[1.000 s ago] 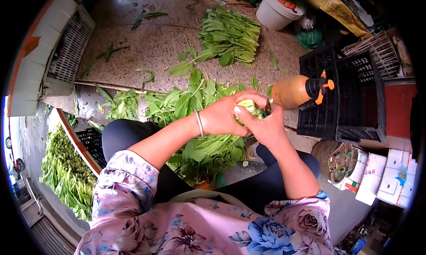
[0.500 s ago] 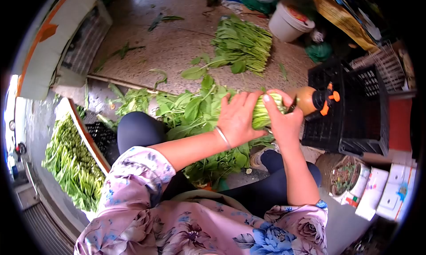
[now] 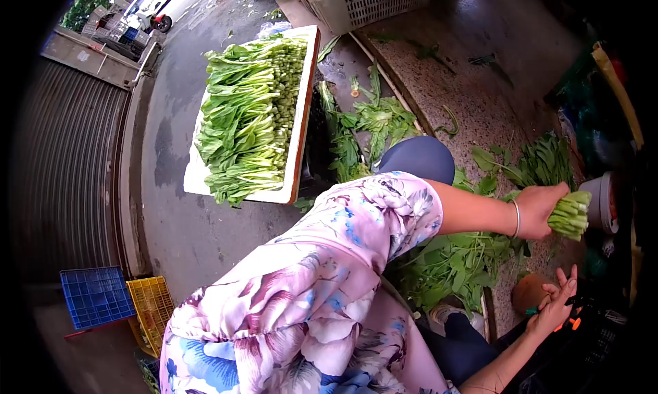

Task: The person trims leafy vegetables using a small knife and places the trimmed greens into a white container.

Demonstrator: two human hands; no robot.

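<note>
My left hand [image 3: 538,212] is wrapped round a bunch of leafy greens [image 3: 570,216], its cut pale stems pointing right. Lower down, my right hand [image 3: 554,306] has two fingers stretched out and the others curled round what looks like a small knife [image 3: 531,311]; only a teal end shows, and the blade is hidden. Beside that hand stands a brownish spray bottle [image 3: 529,292] with orange nozzle parts, partly covered by the fingers. Loose leafy greens [image 3: 456,267] lie in a heap below my left forearm. Another pile of greens [image 3: 546,159] rests on the floor beyond my left hand.
Left of my knee, a white foam box lid [image 3: 293,178] carries neat rows of greens [image 3: 250,116]. A blue crate [image 3: 97,297] and a yellow crate [image 3: 149,308] stand lower left. A pale bucket [image 3: 602,201] is right of my left hand. Trimmed leaves [image 3: 384,120] litter the floor.
The view has swung left toward the foam lid. My hands have parted: the left keeps the bunch and has reached out away from me, while the right has let go of the stems.
</note>
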